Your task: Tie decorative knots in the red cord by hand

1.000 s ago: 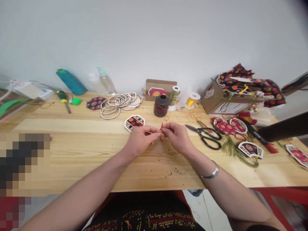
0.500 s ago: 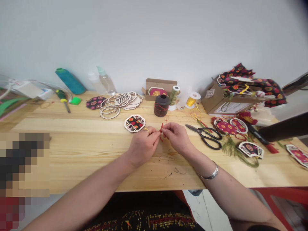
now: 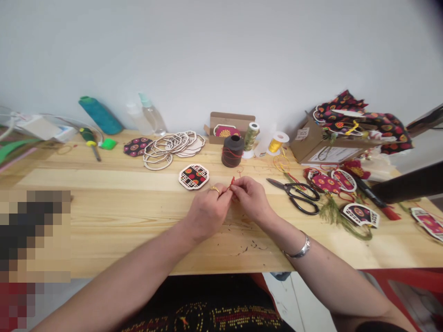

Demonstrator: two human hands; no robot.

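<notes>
Over the middle of the wooden table, my left hand (image 3: 212, 207) and my right hand (image 3: 251, 196) meet at the fingertips. Both are closed in a pinch on a thin red cord (image 3: 232, 180), whose short upper end pokes out above the fingers. The rest of the cord is mostly hidden by my fingers. Just beyond my left hand lies an octagonal ornament (image 3: 194, 177) with a pale lattice frame and dark patterned fabric. Black-handled scissors (image 3: 294, 193) rest to the right of my right hand. Behind the hands stands a dark thread cone (image 3: 232, 151) with red thread around it.
Pale wooden frames (image 3: 173, 145) lie in a pile at the back left, near a screwdriver (image 3: 90, 144) and a teal thread cone (image 3: 100, 115). A yellow thread spool (image 3: 277, 143) stands behind. Fabric fills a cardboard box (image 3: 321, 143) on the right, with tasselled ornaments (image 3: 360, 214) before it.
My left hand has shifted slightly to the right and rolled a little, bringing its fingers closer to my right hand. Both hands still pinch the red cord.
</notes>
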